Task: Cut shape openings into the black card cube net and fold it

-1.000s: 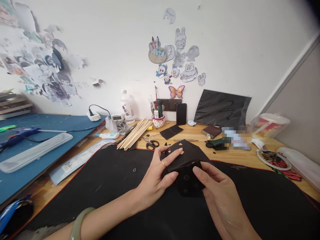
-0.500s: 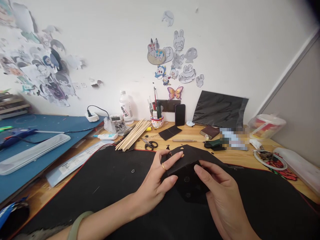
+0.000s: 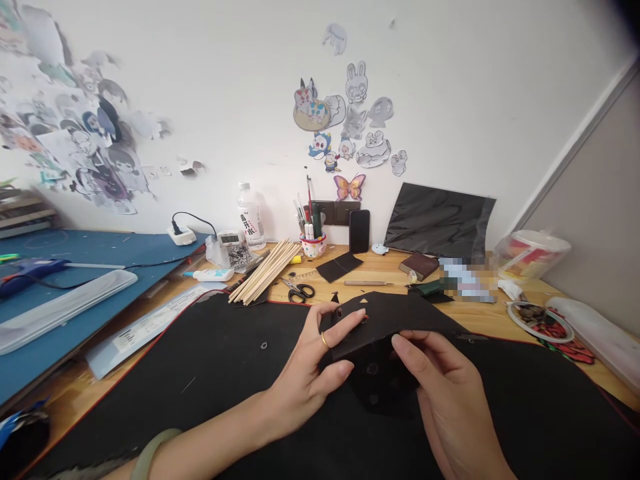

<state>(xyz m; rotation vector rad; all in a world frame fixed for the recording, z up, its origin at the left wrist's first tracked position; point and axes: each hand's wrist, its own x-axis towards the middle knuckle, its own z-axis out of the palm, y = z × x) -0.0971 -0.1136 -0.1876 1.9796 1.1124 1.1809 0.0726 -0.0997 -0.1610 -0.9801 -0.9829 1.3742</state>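
A folded black card piece (image 3: 395, 308) with small cut-outs, one of them triangular, is raised over a black mat (image 3: 230, 373). Its front face hangs down in shadow and shows faint round marks. My left hand (image 3: 320, 353), with a ring on one finger, steadies the card's left side. The index finger lies over the top near a cut-out and the thumb is below the fold. Thumb and fingertips of my right hand (image 3: 445, 380) pinch the front fold of the card. The underside is hidden.
Behind the mat lie scissors (image 3: 301, 292), a bundle of wooden sticks (image 3: 265, 272), a thin pen-like tool (image 3: 369, 283) and a small black card (image 3: 340, 267). A pen cup (image 3: 313, 245), a phone (image 3: 359, 231) and a bottle (image 3: 251, 217) stand by the wall. A roll of tape (image 3: 517, 320) lies right.
The view has shifted very slightly. My left index fingertip has moved a little on the card, baring the triangular cut-out more clearly; both hands keep their hold.
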